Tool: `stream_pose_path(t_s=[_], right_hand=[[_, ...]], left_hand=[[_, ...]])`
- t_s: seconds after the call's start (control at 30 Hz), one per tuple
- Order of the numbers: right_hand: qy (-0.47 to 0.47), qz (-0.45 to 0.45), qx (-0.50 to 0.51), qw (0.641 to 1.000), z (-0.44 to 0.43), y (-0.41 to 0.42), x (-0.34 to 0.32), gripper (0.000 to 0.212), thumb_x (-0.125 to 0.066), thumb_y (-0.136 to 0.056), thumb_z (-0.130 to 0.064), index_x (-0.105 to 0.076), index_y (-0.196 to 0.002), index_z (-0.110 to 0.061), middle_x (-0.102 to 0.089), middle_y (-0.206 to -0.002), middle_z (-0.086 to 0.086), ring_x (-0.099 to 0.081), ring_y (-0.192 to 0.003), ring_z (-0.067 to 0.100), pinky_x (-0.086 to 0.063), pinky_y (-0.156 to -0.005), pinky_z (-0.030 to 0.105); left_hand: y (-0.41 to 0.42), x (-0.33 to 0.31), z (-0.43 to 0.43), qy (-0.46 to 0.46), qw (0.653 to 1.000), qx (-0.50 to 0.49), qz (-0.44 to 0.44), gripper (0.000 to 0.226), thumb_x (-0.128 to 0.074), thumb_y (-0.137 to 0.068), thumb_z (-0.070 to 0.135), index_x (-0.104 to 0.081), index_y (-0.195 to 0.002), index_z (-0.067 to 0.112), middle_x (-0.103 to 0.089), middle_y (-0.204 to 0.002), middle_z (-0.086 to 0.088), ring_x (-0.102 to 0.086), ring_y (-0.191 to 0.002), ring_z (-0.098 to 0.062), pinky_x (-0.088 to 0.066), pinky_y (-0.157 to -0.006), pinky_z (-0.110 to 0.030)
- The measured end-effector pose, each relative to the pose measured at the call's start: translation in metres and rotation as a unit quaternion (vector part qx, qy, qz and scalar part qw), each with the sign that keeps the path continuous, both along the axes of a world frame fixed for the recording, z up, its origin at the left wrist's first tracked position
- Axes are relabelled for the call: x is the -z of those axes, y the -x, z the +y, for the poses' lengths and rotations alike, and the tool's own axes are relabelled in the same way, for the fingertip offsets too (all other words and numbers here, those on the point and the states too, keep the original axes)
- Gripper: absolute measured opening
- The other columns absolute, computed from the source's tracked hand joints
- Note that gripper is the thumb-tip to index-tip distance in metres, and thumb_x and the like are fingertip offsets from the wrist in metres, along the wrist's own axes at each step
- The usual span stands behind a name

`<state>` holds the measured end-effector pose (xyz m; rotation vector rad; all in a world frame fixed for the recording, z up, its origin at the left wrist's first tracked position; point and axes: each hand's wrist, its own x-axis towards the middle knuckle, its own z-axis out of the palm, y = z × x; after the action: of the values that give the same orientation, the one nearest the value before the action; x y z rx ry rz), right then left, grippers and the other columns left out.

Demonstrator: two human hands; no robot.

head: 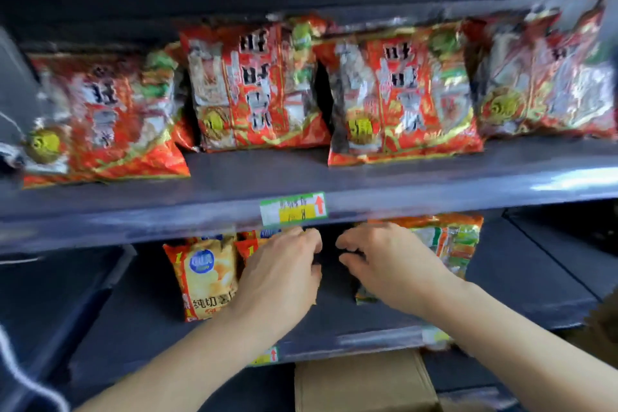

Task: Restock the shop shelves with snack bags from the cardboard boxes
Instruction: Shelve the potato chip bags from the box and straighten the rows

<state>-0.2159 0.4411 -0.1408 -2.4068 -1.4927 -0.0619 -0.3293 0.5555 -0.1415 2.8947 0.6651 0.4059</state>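
Shelving step: left hand (281,274) and right hand (391,264), fingers curled (grip unclear through blur), sit between yellow chip bags (204,278) and green snack bag (454,244) on the lower shelf (501,284); next, probably fetch another from the cardboard box (364,385).

Upper shelf (254,174): a dark grey board carrying four red snack bags in a row, all upright.
Left end: left red bag (100,110), close to the front edge.
Left of middle: second red bag (254,87), set further back, just beside the first.
Right of middle: third red bag (401,94), nearer the front edge.
Right end: right red bag (548,73), further back and tilted.
Front edge: price label (293,208), green, white and yellow with a red arrow.
Lower shelf (521,278): the same dark grey.
Left of middle: yellow chip bag (207,278), upright, with an orange bag (245,249) just beside it.
Right of middle: green-and-orange bag (458,241), well apart from those two.
Lower front edge: second label (267,355), blurred.
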Motion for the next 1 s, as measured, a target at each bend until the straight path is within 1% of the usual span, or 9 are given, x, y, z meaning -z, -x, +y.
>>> stream_pose_path(t_s=[0.07,0.17,0.27,0.3,0.4,0.5,0.67,0.87,1.0], right_hand=[[0.009,0.0,0.007,1.0,0.001,0.001,-0.041,0.023,-0.047,-0.094,-0.027,-0.063,-0.107,-0.017,-0.067,-0.107,0.005,-0.059,-0.103,0.031,-0.05,-0.082,0.04],[0.03,-0.004,-0.001,1.0,0.004,0.001,-0.098,0.026,-0.046,-0.094,-0.025,-0.063,-0.109,-0.013,-0.067,-0.113,0.007,-0.059,-0.108,0.031,-0.05,-0.086,0.04],[0.059,-0.024,-0.013,0.998,0.004,0.006,-0.148,0.022,-0.047,-0.093,-0.021,-0.062,-0.103,-0.008,-0.066,-0.105,0.012,-0.059,-0.102,0.032,-0.046,-0.075,0.034],[0.067,-0.022,-0.02,0.997,0.004,0.008,-0.164,0.022,-0.047,-0.094,-0.02,-0.062,-0.103,-0.007,-0.066,-0.105,0.013,-0.059,-0.102,0.033,-0.047,-0.075,0.033],[0.096,-0.01,-0.028,0.995,0.006,0.018,-0.199,0.03,-0.046,-0.096,-0.023,-0.061,-0.117,-0.01,-0.064,-0.119,0.012,-0.059,-0.109,0.032,-0.051,-0.088,0.04],[0.134,-0.013,-0.05,0.99,0.009,0.027,-0.223,0.034,-0.043,-0.098,-0.023,-0.056,-0.126,-0.009,-0.06,-0.126,0.013,-0.057,-0.114,0.032,-0.05,-0.091,0.039],[0.165,-0.003,-0.083,0.983,0.027,0.036,-0.235,0.035,-0.043,-0.098,-0.022,-0.054,-0.128,-0.009,-0.057,-0.13,0.013,-0.055,-0.116,0.031,-0.05,-0.093,0.04],[0.195,0.019,-0.093,0.976,0.069,0.041,-0.225,0.042,-0.042,-0.099,-0.022,-0.044,-0.14,-0.014,-0.051,-0.138,0.012,-0.052,-0.122,0.031,-0.048,-0.094,0.038],[0.21,0.039,-0.069,0.975,0.109,0.035,-0.213,0.046,-0.044,-0.098,-0.024,-0.04,-0.143,-0.017,-0.051,-0.14,0.012,-0.052,-0.123,0.03,-0.047,-0.097,0.038]], left_hand=[[0.002,-0.039,-0.003,-0.004,0.999,-0.011,0.031,0.021,-0.05,-0.093,0.026,-0.054,-0.113,0.024,-0.058,-0.118,0.007,-0.055,-0.112,-0.019,-0.046,-0.089,-0.036],[0.004,-0.095,0.006,0.001,0.998,-0.034,0.053,0.019,-0.051,-0.091,0.021,-0.055,-0.11,0.02,-0.059,-0.114,0.001,-0.056,-0.112,-0.023,-0.047,-0.089,-0.038],[0.012,-0.141,0.02,0.006,0.996,-0.058,0.071,0.019,-0.053,-0.09,0.017,-0.056,-0.109,0.017,-0.059,-0.111,-0.002,-0.057,-0.109,-0.026,-0.048,-0.085,-0.038],[0.016,-0.154,0.025,0.009,0.995,-0.064,0.073,0.018,-0.053,-0.09,0.015,-0.057,-0.108,0.015,-0.059,-0.111,-0.004,-0.057,-0.107,-0.027,-0.048,-0.084,-0.039],[0.028,-0.185,0.032,-0.003,0.993,-0.077,0.092,0.019,-0.051,-0.09,0.011,-0.059,-0.108,0.01,-0.061,-0.111,-0.008,-0.058,-0.105,-0.029,-0.049,-0.083,-0.04],[0.038,-0.211,0.035,-0.001,0.989,-0.102,0.105,0.021,-0.048,-0.089,0.006,-0.06,-0.107,0.006,-0.061,-0.112,-0.012,-0.058,-0.105,-0.032,-0.049,-0.082,-0.041],[0.062,-0.22,0.053,0.04,0.979,-0.17,0.109,0.021,-0.048,-0.088,0.001,-0.06,-0.105,0.005,-0.062,-0.106,-0.012,-0.059,-0.096,-0.031,-0.047,-0.073,-0.038],[0.086,-0.197,0.106,0.087,0.967,-0.204,0.122,0.023,-0.049,-0.088,0.005,-0.059,-0.11,0.005,-0.062,-0.11,-0.013,-0.059,-0.098,-0.031,-0.051,-0.084,-0.042],[0.089,-0.181,0.159,0.132,0.963,-0.187,0.144,0.033,-0.049,-0.091,0.005,-0.054,-0.123,0.008,-0.058,-0.122,-0.014,-0.057,-0.108,-0.031,-0.049,-0.09,-0.039]])
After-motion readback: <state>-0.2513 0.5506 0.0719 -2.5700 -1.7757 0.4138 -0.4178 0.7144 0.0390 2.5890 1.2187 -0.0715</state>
